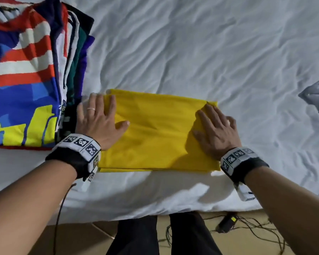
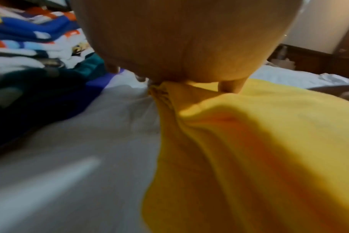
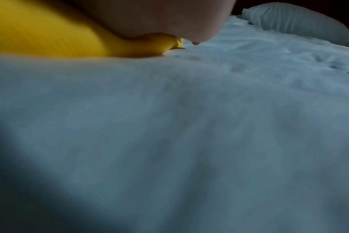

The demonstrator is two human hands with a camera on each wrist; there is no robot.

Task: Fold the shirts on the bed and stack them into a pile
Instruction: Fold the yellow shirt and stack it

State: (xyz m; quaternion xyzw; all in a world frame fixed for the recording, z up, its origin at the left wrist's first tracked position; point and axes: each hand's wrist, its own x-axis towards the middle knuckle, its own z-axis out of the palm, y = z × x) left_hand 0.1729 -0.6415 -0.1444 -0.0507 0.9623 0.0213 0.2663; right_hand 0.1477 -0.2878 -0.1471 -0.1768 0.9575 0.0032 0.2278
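Head view: a yellow shirt (image 1: 155,133) lies folded into a rectangle on the bed (image 1: 210,52), near its front edge. The left hand (image 1: 99,118) rests flat on the shirt's 9 o'clock edge, fingers spread and straight, holding nothing. The right hand (image 1: 216,129) lies flat at the 3 o'clock edge, its fingertips at the far corner; whether they pinch the cloth cannot be told here. At 10 o'clock from the shirt, just beside the left hand, stands the pile (image 1: 29,70) of folded shirts, a red, white and blue one on top. The step in hand looks like smoothing the finished fold. The next move likely calls for both hands to slide under or grip the side edges, lift the shirt level and set it squarely on the pile.

Left wrist view: the palm (image 2: 179,39) presses on the shirt's bunched edge, with the pile at 10 o'clock.

Right wrist view: the palm (image 3: 159,18) sits on the shirt's corner; a pillow (image 3: 293,20) lies at 1 o'clock.

A few small letters show on one shirt's edge in the pile, too blurred to read.
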